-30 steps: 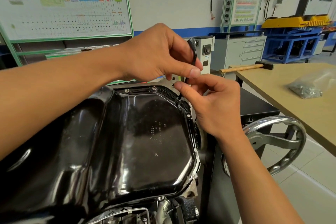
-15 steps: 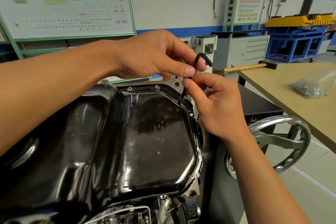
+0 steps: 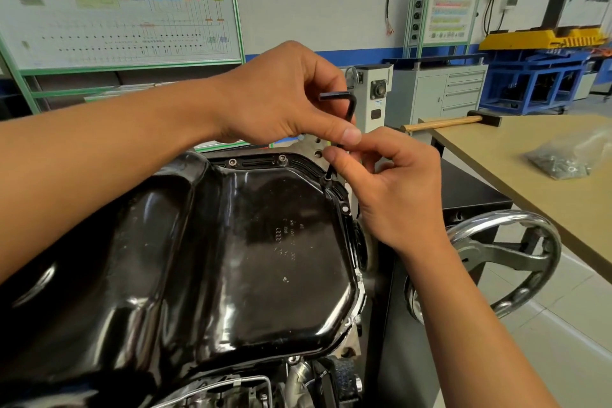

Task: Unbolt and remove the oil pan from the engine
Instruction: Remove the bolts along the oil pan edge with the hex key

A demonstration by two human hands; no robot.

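Observation:
A glossy black oil pan (image 3: 231,258) sits on the upturned engine and fills the lower left of the view. A black L-shaped hex key (image 3: 348,109) stands upright with its tip in a bolt (image 3: 326,178) on the pan's far right flange. My left hand (image 3: 284,96) pinches the key near its bend. My right hand (image 3: 394,189) pinches the key's lower shaft between thumb and forefinger. Other bolts (image 3: 345,209) show along the flange, and two more bolts (image 3: 232,162) sit on the far edge.
A chrome handwheel (image 3: 496,262) of the engine stand juts out at right. A wooden table (image 3: 530,195) beyond it carries a hammer (image 3: 447,122) and a plastic bag of hardware (image 3: 563,162). Cabinets and training boards line the back wall.
The hex key's short arm has swung round from pointing away to pointing left, turned by my left hand. My right hand has stayed on the shaft.

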